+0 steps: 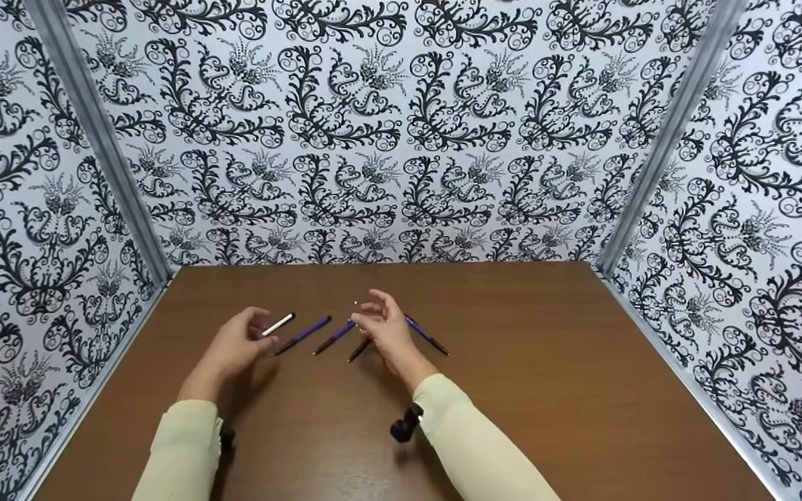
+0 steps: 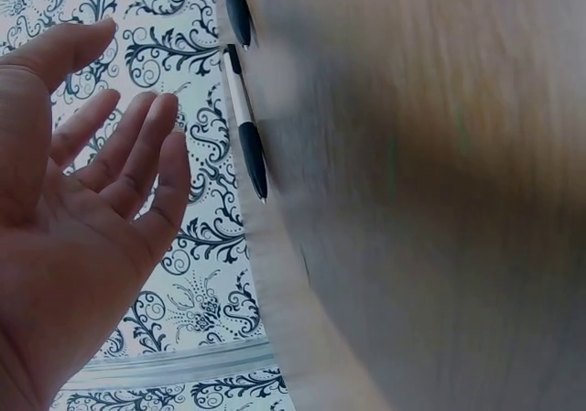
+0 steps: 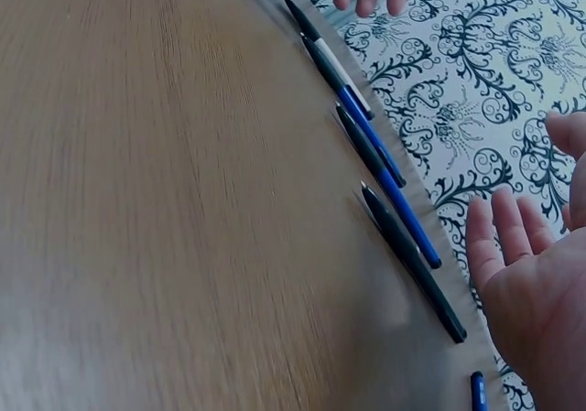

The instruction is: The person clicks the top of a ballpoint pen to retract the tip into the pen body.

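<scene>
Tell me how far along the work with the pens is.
Done: five pens lie in a rough row on the table: a white pen, two purple pens, a dark pen and another purple pen. In hand: nothing; the left hand and right hand hover open above them. Left: no pen is lifted yet.

Pens [image 1: 322,335] in row on table [image 1: 526,390]

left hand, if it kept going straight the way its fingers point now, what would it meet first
Probably the white-barrelled pen: the open left hand points its fingers right at that pen's near end, with the purple pen just beyond on the brown wooden table. The hand's height above the table is unclear.
</scene>
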A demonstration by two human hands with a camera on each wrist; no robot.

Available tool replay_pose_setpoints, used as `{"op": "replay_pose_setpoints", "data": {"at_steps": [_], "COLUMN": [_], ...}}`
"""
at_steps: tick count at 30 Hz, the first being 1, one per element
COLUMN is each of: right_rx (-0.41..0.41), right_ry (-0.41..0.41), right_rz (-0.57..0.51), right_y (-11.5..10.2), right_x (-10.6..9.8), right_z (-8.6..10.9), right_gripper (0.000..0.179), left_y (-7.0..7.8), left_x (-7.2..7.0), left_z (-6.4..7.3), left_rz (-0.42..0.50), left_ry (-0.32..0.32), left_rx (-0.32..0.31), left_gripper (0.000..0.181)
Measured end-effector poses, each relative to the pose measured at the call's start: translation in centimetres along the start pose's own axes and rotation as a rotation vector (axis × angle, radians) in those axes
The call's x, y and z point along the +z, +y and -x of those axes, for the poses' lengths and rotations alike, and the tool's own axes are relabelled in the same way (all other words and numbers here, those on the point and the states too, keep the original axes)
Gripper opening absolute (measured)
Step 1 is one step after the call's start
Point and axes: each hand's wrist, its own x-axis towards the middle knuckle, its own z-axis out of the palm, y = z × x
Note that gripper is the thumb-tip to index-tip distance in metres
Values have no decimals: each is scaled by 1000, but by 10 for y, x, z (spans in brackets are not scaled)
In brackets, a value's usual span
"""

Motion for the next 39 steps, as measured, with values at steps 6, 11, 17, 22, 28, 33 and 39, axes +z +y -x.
{"op": "replay_pose_setpoints", "data": {"at_steps": [6,11,17,22,28,33,39], "right_rx": [-22,-19,-38,-38,-9,-24,-39], "right_ry": [4,-5,-26,-57,-79,-63,-56], "right_rz": [-11,-11,51,97,87,85,69], "right_y": [3,9,13,13,12,13,17], "right_x": [11,17,21,26,33,39,47], "right_z": [-1,-3,-5,-3,-4,-6,-8], "right_gripper": [68,70,70,71,70,73,73], "left_y": [-4,-8,-12,-16,-22,-26,-30], "left_x": [-2,-6,-10,-11,-14,-17,-18], "left_z": [1,4,7,8,10,10,9], "left_rz": [-27,-55,-56,-49,-44,-45,-49], "left_ry": [14,27,45,49,35,34,37], "left_rx": [23,25,53,59,31,31,22], "left_gripper": [46,46,45,46,49,49,48]}}
